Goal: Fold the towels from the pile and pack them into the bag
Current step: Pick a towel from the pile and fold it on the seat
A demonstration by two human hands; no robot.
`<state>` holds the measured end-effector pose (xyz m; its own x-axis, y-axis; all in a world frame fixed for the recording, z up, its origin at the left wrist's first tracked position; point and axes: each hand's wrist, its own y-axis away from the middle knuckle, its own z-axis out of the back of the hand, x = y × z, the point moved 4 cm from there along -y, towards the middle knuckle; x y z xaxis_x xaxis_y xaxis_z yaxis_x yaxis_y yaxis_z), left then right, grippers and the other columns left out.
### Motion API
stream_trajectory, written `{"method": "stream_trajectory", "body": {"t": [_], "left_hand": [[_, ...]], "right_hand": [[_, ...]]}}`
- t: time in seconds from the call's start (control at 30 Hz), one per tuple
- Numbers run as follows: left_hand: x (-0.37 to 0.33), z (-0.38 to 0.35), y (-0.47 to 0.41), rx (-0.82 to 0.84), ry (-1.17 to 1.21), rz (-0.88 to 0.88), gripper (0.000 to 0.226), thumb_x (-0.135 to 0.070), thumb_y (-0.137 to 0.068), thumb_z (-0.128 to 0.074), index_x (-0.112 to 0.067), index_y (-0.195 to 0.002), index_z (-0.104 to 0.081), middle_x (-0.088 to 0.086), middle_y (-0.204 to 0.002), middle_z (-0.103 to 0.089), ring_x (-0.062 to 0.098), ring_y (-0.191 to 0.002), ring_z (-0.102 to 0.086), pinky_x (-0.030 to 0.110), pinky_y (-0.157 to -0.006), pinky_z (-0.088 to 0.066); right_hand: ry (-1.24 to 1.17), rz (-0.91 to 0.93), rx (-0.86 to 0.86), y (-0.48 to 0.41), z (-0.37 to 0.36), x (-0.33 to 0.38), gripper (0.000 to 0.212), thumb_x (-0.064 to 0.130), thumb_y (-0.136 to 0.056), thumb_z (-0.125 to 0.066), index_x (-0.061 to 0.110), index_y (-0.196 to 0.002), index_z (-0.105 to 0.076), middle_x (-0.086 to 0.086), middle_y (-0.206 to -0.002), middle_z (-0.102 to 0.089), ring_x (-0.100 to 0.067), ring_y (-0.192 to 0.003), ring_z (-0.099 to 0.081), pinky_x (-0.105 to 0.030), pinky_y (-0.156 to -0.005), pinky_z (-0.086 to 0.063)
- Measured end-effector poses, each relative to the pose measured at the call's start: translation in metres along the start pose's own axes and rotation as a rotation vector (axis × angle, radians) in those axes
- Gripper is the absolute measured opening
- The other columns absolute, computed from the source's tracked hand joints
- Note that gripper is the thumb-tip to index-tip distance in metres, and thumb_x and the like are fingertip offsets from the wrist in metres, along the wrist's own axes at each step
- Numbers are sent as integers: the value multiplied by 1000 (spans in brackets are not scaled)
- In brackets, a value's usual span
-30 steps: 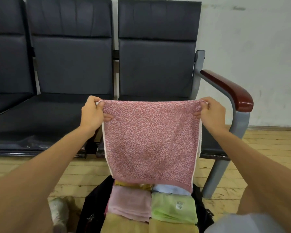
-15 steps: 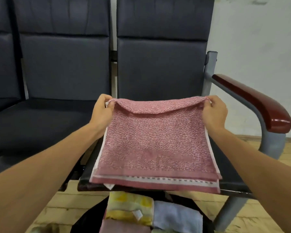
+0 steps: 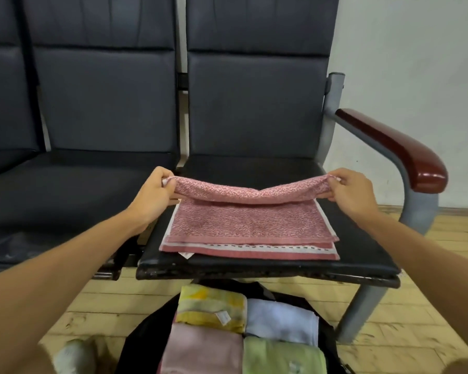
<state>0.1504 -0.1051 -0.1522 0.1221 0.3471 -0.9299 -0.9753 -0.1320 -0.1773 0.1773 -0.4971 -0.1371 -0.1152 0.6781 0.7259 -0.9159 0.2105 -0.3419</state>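
Both hands are on the pink towel (image 3: 243,225), which lies across the chair seat (image 3: 362,255) in front of the person. The left hand (image 3: 157,193) pinches the far left corner, and the right hand (image 3: 354,193) pinches the far right corner. Each has its fingers curled round a bunch of cloth. The far edge is lifted off the seat and sags in the middle, while the near half lies flat with its striped hem close to the front edge.

This looks like mid-fold, with the far edge about to come over the near half. The next move calls for both corners to travel toward the person together and land square on the hem. The sag in the middle will want smoothing out.

Down on the floor the black bag (image 3: 143,338) sits open. It already holds folded towels side by side: a yellow one (image 3: 211,306), a pale blue one (image 3: 281,319), a light pink one (image 3: 203,349) and a green one (image 3: 281,357). Judging by those, this towel likely needs another fold before it fits.
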Motion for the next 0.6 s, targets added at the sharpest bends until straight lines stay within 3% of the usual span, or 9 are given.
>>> {"method": "stream_trajectory", "body": {"t": [0.2, 0.37, 0.43, 0.53, 0.6], "left_hand": [[-2, 17, 37, 116, -100, 23, 13, -12, -103, -40, -15, -94, -49, 7, -108, -61, 18, -105, -63, 35, -98, -49], [26, 17, 55, 371, -408, 119, 7, -17, -95, -57, -14, -89, -57, 0, -110, -66, 18, -112, -59, 40, -102, -43], [22, 15, 54, 349, -405, 103, 8, -22, -96, -57, -17, -93, -61, -4, -109, -66, 12, -107, -59, 35, -98, -43], [20, 11, 51, 317, -465, 61, 12, -27, -97, -54, -21, -100, -64, -8, -103, -64, 5, -97, -57, 20, -80, -41], [24, 8, 46, 267, -532, 38, 9, -24, -96, -57, -19, -101, -63, -6, -101, -63, 9, -96, -58, 19, -75, -40]], "right_hand": [[169, 127, 108, 47, 30, 14, 12, 14, -99, -54, 16, -98, -66, -2, -91, -67, -14, -80, -66, -34, -80, -56], [516, 197, 518, 75, 18, -9, 19, 28, -99, -55, 23, -105, -71, 6, -102, -68, -12, -88, -58, -26, -75, -45], [533, 175, 593, 78, 16, -11, 22, 35, -97, -56, 25, -104, -74, 11, -99, -67, -8, -85, -57, -20, -70, -40], [432, 83, 573, 74, 11, -11, 31, 39, -97, -55, 16, -92, -75, 1, -86, -71, -16, -80, -62, -23, -67, -46], [437, 57, 534, 72, 7, -11, 28, 36, -96, -58, 14, -90, -75, 1, -82, -70, -16, -78, -63, -24, -67, -48]]}}
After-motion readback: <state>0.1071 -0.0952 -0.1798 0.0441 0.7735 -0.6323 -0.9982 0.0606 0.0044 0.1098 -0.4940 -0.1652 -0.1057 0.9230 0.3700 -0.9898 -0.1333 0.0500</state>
